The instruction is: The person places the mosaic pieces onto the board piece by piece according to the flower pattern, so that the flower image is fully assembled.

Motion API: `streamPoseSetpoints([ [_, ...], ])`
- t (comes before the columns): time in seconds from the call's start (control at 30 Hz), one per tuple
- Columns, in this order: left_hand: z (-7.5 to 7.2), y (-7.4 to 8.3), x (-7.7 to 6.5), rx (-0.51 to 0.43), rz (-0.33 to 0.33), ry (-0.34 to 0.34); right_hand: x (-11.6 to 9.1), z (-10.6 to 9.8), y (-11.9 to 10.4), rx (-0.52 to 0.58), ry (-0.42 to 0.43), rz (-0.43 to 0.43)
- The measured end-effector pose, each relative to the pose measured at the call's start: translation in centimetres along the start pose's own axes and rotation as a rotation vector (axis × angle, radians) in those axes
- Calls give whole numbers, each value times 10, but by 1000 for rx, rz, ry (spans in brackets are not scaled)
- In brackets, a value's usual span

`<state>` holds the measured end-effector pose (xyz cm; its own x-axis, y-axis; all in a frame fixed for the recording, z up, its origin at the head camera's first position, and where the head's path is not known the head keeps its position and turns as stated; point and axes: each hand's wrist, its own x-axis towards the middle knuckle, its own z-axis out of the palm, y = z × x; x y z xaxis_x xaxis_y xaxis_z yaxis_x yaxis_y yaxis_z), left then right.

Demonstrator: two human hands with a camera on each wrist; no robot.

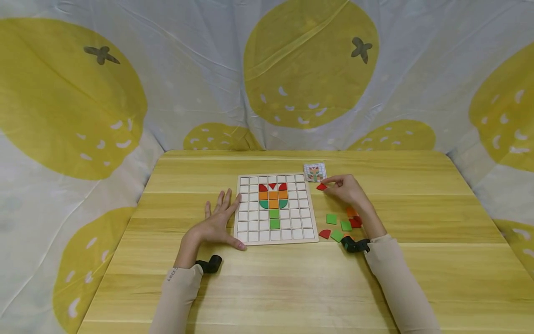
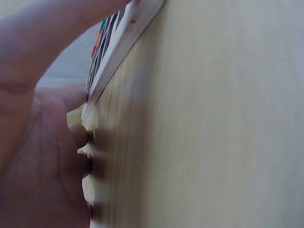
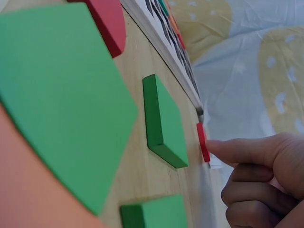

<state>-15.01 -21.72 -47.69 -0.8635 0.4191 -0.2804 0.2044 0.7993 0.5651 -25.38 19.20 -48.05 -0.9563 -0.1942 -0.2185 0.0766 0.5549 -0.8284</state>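
Along the board's left side, the left hand lies with its fingers spread wide, forefinger touching the left edge and thumb at the near left corner of the board. To the right of the board, the right hand pinches a red piece between thumb and forefinger, its other fingers curled in; that piece is just off the board's right edge, near the far corner, and just on the near side of the card, which bears a small gridded picture. Set on the board are two red corner pieces with a red triangle between them, a row of orange squares below, another orange square flanked by teal pieces, then two green squares in a column. Loose on the table, nearer the right wrist, lie three green tiles, a red quarter and some orange and red tiles, partly hidden by the arm. Black cameras sit at both wrists. Behind the table hangs a cloth printed with yellow fruit.
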Motion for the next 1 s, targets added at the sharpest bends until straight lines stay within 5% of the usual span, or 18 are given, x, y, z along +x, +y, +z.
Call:
streamPoseSetpoints([
  [0.5,0,0,1,8,-3,-2,-12,-13,0,-104,-87,17],
  [0.7,-1,0,1,9,-7,2,-14,-17,-1,-96,-181,-28],
  [1.0,0,0,1,7,-8,2,-10,-8,2,-40,-173,-117],
])
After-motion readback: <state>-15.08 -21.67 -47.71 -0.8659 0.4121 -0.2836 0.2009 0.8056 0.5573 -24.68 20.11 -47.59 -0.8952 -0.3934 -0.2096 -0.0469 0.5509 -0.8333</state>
